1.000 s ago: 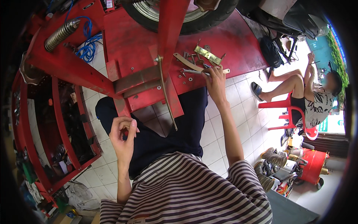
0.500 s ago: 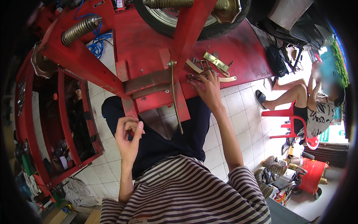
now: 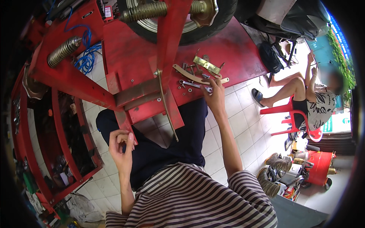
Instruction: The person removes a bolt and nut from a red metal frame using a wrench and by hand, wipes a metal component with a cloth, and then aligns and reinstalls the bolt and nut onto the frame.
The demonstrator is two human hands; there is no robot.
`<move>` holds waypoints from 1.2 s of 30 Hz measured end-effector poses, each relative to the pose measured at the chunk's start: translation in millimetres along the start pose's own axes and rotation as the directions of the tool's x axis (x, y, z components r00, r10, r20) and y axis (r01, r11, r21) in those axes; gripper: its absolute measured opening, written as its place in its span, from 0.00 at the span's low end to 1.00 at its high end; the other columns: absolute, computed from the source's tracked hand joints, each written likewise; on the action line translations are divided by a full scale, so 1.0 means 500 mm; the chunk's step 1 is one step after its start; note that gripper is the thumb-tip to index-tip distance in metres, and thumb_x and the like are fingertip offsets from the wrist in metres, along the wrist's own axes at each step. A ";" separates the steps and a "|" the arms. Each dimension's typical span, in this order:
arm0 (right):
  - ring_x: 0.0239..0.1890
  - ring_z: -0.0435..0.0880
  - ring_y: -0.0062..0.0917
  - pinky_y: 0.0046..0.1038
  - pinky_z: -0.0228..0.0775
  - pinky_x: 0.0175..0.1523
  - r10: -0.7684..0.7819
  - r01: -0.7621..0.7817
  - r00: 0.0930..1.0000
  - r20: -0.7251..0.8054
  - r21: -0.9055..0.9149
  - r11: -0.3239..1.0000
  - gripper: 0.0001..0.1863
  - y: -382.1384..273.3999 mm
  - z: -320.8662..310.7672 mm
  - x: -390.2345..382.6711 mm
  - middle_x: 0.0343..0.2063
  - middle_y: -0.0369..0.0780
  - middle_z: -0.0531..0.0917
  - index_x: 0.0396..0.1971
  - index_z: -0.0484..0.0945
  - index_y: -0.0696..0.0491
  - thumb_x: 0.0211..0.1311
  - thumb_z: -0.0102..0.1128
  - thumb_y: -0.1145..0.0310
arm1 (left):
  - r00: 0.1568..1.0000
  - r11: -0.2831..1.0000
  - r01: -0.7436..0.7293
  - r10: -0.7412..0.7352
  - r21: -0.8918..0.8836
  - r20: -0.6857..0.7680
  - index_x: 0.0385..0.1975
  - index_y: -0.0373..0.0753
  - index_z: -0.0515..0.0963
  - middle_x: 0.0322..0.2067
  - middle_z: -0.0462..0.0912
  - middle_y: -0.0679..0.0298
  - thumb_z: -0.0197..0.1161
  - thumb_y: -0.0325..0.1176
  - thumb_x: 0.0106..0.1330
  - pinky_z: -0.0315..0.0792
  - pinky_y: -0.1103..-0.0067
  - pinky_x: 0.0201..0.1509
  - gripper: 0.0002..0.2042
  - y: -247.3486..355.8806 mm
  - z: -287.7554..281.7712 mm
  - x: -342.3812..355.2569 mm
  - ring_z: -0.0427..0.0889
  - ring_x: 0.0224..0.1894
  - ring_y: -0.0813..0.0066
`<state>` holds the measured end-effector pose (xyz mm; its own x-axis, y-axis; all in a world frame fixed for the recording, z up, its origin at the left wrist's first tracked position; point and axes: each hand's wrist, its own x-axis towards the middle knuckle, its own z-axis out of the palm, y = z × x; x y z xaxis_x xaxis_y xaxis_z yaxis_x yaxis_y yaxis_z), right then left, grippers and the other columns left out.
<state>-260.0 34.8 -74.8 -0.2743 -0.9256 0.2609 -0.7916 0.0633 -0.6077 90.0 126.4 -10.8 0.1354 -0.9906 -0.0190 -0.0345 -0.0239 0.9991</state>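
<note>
My left hand (image 3: 121, 146) is curled at the lower end of a red upright (image 3: 125, 121); anything inside its fingers is hidden. My right hand (image 3: 214, 93) grips the right end of a silver wrench (image 3: 192, 84) on the red platform (image 3: 247, 57). Beside it lie a curved tan metal strip (image 3: 184, 72), a gold bracket (image 3: 205, 64), bolts and nuts (image 3: 189, 90). A long thin metal bar (image 3: 167, 117) hangs from a bolt on the red frame (image 3: 165, 45), left of my right hand.
A tyre (image 3: 148, 30) and threaded rods (image 3: 64, 49) are above. A blue hose (image 3: 85, 62) and red tool trolley (image 3: 49, 152) are left. A seated person (image 3: 315, 102) on a red chair (image 3: 277, 111) is right, above shoes (image 3: 277, 163) and a red drum (image 3: 319, 167).
Half a second ago my right hand's fingers were spread over the small parts; now they are closer together on the wrench. My left hand stays curled. The view has shifted slightly.
</note>
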 end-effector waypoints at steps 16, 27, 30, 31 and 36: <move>0.35 0.83 0.41 0.42 0.76 0.40 -0.027 0.019 0.999 -0.029 -0.247 0.969 0.13 0.030 -0.051 0.048 0.44 0.44 0.78 0.49 0.82 0.47 0.65 0.63 0.65 | 0.999 1.000 -0.022 0.022 0.021 0.035 0.40 0.35 0.72 0.23 0.73 0.70 0.61 0.26 0.72 0.64 0.86 0.27 0.05 -0.008 -0.005 0.003 0.73 0.25 0.85; 0.43 0.84 0.46 0.45 0.75 0.45 -0.041 0.098 0.981 0.191 -0.301 0.949 0.10 0.073 -0.056 0.111 0.43 0.45 0.82 0.40 0.83 0.52 0.60 0.67 0.65 | 1.000 1.000 -0.016 0.016 -0.005 0.017 0.39 0.36 0.75 0.21 0.77 0.71 0.65 0.27 0.69 0.64 0.88 0.30 0.06 -0.013 -0.007 0.004 0.74 0.23 0.89; 0.43 0.83 0.45 0.42 0.74 0.46 -0.077 0.126 0.976 0.202 -0.243 0.962 0.10 0.072 -0.058 0.112 0.41 0.48 0.82 0.38 0.83 0.55 0.60 0.67 0.67 | 0.999 1.000 -0.031 0.031 -0.008 0.030 0.39 0.35 0.76 0.21 0.79 0.70 0.65 0.26 0.69 0.66 0.88 0.31 0.05 -0.020 -0.010 0.007 0.75 0.24 0.89; 0.43 0.83 0.46 0.42 0.73 0.47 -0.085 0.133 0.975 0.206 -0.233 0.963 0.09 0.075 -0.056 0.112 0.40 0.49 0.82 0.38 0.83 0.56 0.60 0.67 0.68 | 0.999 0.999 -0.036 0.036 -0.012 0.027 0.40 0.34 0.76 0.21 0.80 0.69 0.65 0.25 0.69 0.66 0.88 0.31 0.05 -0.018 -0.010 0.006 0.76 0.24 0.89; 0.44 0.81 0.48 0.42 0.71 0.48 -0.151 0.203 0.966 0.211 -0.247 0.948 0.10 0.100 -0.046 0.114 0.39 0.50 0.81 0.40 0.80 0.57 0.65 0.64 0.66 | 0.999 0.999 -0.038 0.038 0.004 0.035 0.40 0.33 0.76 0.22 0.81 0.69 0.65 0.25 0.69 0.64 0.88 0.29 0.06 -0.016 -0.016 0.003 0.75 0.24 0.90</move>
<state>-327.8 -6.1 -72.9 -0.0297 -0.9822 0.1856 -0.9405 -0.0354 -0.3380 98.5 126.1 -18.5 0.0990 -0.9949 0.0178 -0.0434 0.0135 0.9990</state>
